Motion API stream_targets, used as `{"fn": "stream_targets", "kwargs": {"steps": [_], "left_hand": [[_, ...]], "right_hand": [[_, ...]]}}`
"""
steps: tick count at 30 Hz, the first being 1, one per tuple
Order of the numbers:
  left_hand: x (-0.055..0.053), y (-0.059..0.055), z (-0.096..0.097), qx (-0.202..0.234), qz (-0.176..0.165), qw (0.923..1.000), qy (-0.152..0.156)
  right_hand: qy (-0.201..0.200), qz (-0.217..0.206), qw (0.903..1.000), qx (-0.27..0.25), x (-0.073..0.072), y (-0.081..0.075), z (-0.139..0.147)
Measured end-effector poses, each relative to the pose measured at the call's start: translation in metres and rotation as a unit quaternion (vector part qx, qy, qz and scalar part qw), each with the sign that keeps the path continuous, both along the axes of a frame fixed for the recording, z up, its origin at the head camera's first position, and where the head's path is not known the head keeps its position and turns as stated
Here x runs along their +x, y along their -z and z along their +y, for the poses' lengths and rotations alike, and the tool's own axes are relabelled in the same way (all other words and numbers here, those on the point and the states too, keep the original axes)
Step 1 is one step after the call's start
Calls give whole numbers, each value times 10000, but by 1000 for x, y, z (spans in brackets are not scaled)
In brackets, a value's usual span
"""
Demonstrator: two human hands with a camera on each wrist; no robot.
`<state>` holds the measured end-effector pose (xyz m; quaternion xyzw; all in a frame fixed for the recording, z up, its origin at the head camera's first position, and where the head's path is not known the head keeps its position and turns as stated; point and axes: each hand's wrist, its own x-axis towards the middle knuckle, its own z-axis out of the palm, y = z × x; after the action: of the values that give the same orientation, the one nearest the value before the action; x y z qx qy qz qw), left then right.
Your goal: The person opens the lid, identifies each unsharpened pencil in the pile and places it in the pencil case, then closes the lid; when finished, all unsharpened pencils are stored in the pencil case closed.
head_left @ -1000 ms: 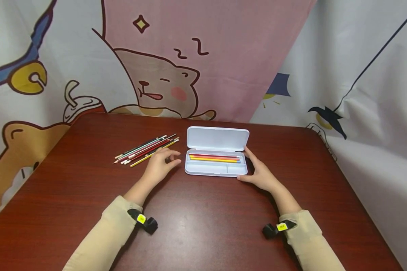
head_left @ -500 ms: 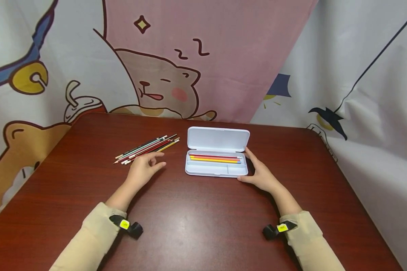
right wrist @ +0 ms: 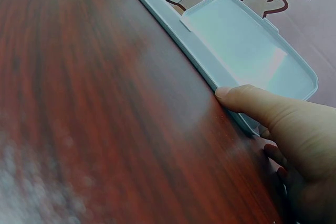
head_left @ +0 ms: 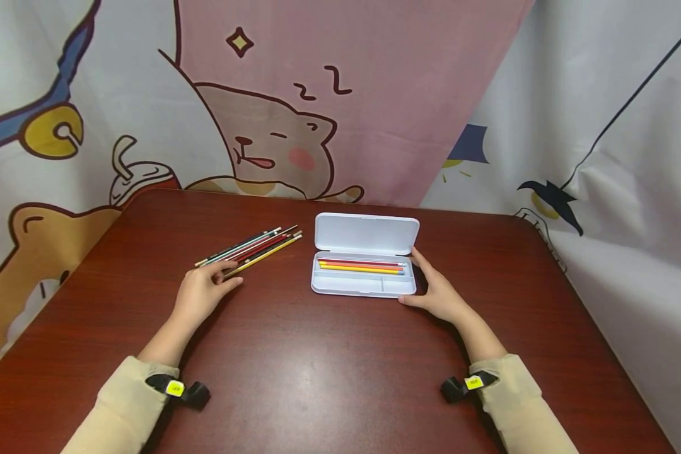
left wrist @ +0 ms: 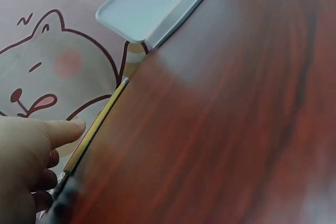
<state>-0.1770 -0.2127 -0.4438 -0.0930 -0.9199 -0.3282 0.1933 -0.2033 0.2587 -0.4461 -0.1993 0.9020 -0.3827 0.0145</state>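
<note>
Several loose pencils (head_left: 255, 250) lie in a narrow heap on the desk (head_left: 318, 366), left of the case (head_left: 346, 284), slanting from near left to far right. I judge each to be light and stiff, its smooth coat slightly slippery and apt to roll, its point the fragile part. A pinch across the middle of the shaft should serve best, and the yellow pencil (head_left: 267, 255), outermost on the near side, offers the freest hold. The case I take for thin, hard plastic, light enough to skid, hence best steadied by its right end.

Appearance: the heap shows black, green, red and yellow shafts, some with white ends. The case is pale, its lid (head_left: 366, 234) raised along the far side. Three pencils (head_left: 360, 268), dark red, orange and yellow, lie side by side in its long far compartment; a short divider (head_left: 383, 284) splits the near part.

Fingers: those of my left hand (head_left: 197, 295) are loosely bent at the heap's near left end, with a modest gap to the thumb; whether they touch a shaft I cannot tell. My right hand (head_left: 445, 299) holds the right end of the case, thumb against the near wall, a finger at the far corner.
</note>
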Motion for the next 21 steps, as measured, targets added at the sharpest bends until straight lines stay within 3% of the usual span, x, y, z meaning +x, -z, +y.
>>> {"fn": "stream_targets", "kwargs": {"steps": [8,21], "left_hand": [[6,2,-13,-65,-154,9998,-101],[5,1,-14,-240,-343,9990,-175]], "right_hand": [[-5,-19,10000,13,0,0,0],[-52,32,10000,6,0,0,1]]}}
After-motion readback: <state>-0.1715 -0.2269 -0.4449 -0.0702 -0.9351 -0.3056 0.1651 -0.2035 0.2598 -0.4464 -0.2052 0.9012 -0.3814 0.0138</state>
